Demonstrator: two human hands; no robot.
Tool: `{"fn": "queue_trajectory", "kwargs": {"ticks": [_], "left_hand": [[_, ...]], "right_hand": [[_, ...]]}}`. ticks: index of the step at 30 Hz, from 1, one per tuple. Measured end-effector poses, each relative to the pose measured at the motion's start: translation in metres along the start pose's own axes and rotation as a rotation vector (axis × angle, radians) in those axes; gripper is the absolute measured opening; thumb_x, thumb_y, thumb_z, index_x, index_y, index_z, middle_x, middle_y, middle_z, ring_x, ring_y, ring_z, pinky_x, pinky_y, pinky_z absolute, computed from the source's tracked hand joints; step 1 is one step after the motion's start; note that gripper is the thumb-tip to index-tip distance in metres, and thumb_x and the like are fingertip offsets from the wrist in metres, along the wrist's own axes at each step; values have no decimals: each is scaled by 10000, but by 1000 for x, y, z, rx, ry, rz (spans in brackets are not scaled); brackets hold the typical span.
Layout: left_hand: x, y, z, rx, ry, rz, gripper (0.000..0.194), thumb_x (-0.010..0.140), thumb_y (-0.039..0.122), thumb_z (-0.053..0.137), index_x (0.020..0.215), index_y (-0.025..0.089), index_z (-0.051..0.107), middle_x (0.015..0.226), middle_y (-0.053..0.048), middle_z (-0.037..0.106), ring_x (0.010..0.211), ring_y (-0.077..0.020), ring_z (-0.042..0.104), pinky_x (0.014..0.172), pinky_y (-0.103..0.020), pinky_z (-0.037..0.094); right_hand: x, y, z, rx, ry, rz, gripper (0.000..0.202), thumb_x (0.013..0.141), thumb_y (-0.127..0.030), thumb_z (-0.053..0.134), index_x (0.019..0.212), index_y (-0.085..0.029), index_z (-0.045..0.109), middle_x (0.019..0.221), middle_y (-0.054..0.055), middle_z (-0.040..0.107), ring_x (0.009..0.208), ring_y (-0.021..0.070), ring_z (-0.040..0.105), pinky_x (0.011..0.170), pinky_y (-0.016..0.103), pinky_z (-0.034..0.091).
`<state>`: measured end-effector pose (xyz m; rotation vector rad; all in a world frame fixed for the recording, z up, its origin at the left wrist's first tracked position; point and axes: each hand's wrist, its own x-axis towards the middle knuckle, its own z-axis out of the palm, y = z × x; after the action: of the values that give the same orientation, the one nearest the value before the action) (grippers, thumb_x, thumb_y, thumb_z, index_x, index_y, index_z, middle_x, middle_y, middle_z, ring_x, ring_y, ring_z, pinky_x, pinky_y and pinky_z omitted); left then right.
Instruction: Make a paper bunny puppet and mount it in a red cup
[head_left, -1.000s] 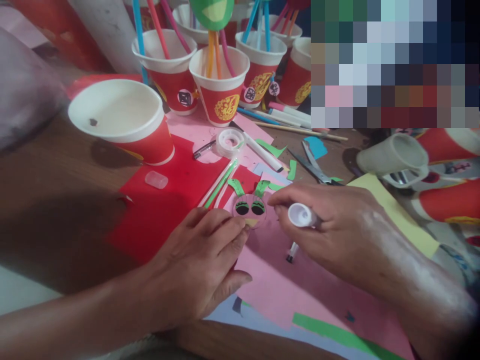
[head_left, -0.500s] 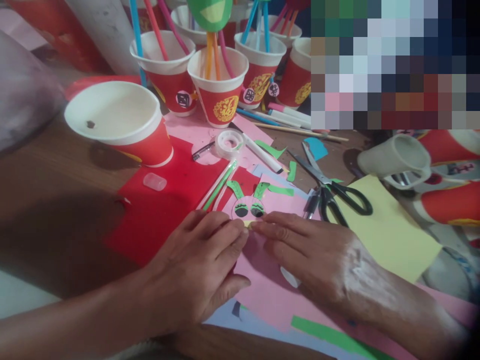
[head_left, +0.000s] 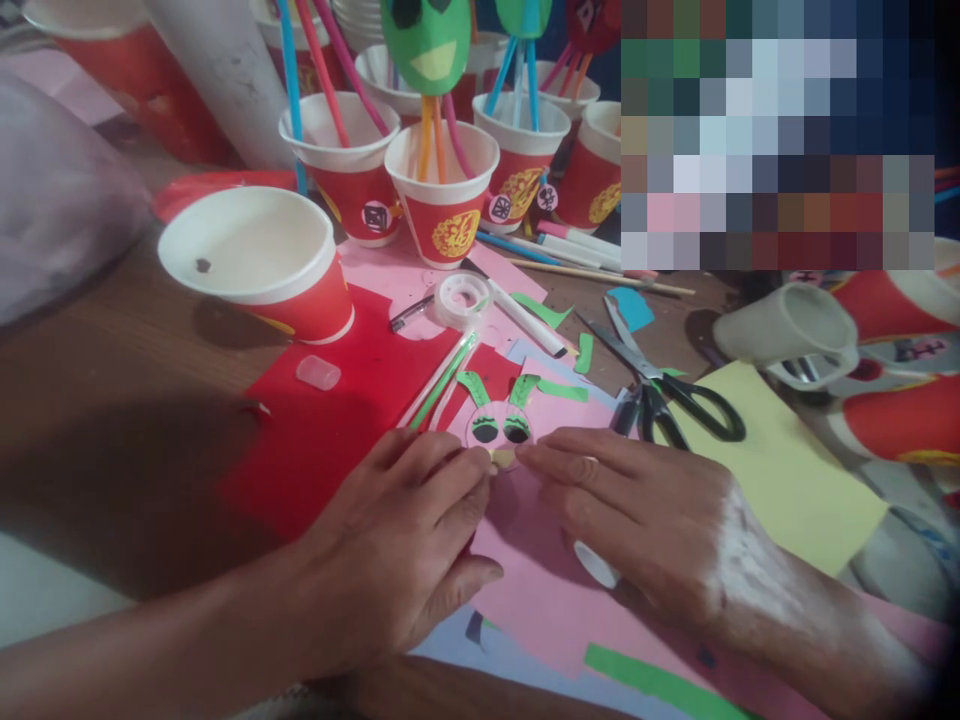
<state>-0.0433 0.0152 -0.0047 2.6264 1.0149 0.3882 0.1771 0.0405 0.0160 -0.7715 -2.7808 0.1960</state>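
Observation:
A round pink paper face (head_left: 501, 413) with green ears, dark eyes and a yellow mouth piece (head_left: 504, 458) lies on pink paper (head_left: 529, 600). My left hand (head_left: 420, 530) rests palm down, its index fingertip touching the mouth's left end. Its fingers are stretched out, the thumb apart. My right hand (head_left: 637, 500) lies palm down with fingers extended, the index fingertip at the face's lower right edge. Under that palm a white round end of some object (head_left: 596, 563) shows; the rest is hidden, and I cannot tell whether the hand grips it.
Black-handled scissors (head_left: 652, 370) lie on yellow paper (head_left: 810, 480). Clear tape (head_left: 462, 298), a marker (head_left: 531, 318) and wrapped straws (head_left: 442, 375) are beyond the face. An open red-and-white cup (head_left: 262, 265) stands left; several cups with straws (head_left: 442, 205) stand behind.
My right hand has slid slightly right, away from my left fingertips, uncovering more of the yellow mouth. My left hand stays at the mouth. The camera view has shifted a little.

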Motion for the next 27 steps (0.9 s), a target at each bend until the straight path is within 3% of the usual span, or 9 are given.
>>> {"fn": "queue_trajectory", "kwargs": {"ticks": [9, 14, 19, 27], "left_hand": [[-4, -1, -8, -18, -4, -8, 292, 842, 204, 510, 1112, 103, 562, 1084, -76, 608, 967, -223, 505, 857, -372, 385], [-11, -2, -15, 64, 62, 43, 283, 854, 173, 491, 1122, 125, 566, 1174, -59, 610, 1058, -235, 495, 905, -371, 345], [-5, 9, -7, 20, -15, -49, 304, 873, 212, 442, 1136, 149, 579, 1240, -29, 584, 1113, -231, 464, 944, -369, 307], [-8, 10, -6, 82, 16, -119, 277, 860, 234, 461, 1090, 168, 602, 1234, -19, 590, 1061, -230, 483, 871, -357, 323]], "right_hand": [[1, 0, 8, 52, -31, -24, 208, 831, -48, 415, 850, -114, 612, 1051, 107, 672, 1031, 234, 600, 805, 369, 553], [0, 1, 9, 66, -31, -12, 187, 850, -80, 416, 866, -133, 595, 1074, 82, 666, 998, 240, 604, 756, 357, 563], [2, 1, 7, 86, -17, 1, 186, 863, -88, 408, 830, -141, 583, 976, 87, 689, 993, 229, 605, 759, 337, 554], [0, 2, 10, 119, 6, 6, 178, 854, -75, 415, 861, -136, 581, 1038, 82, 671, 984, 216, 605, 784, 339, 549]]}}
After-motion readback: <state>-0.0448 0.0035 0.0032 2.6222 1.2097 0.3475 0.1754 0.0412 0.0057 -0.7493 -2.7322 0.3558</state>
